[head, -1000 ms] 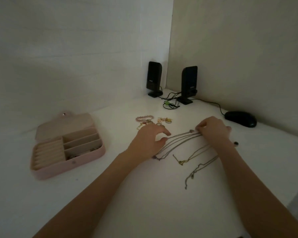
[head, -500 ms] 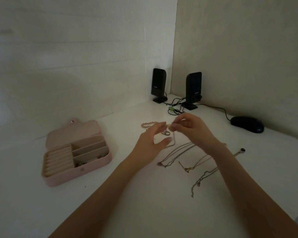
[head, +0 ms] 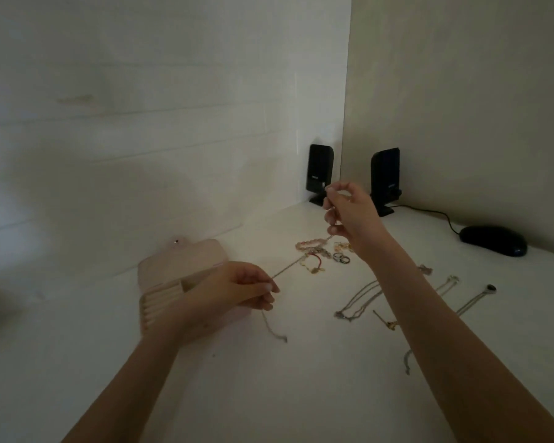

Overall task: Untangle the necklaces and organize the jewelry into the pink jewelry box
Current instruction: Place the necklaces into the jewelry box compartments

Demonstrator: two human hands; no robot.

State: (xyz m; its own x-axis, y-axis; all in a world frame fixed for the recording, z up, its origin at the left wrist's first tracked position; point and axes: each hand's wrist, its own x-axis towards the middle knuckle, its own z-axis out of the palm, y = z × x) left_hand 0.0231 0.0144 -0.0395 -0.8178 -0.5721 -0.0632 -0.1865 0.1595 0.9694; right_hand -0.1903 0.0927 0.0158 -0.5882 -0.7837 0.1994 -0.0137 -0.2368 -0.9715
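Silver chain (head: 288, 266) now stretched between lifted, parted hands.

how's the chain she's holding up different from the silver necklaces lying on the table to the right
The held chain is lifted off the table, pinched by the left hand and the right hand; the silver necklaces lie flat, touched by neither hand. The held chain runs fairly straight between the hands with one end dangling below the left hand; the silver necklaces lie side by side, doubled over. Both are thin, pale metal chains outside the pink jewelry box.
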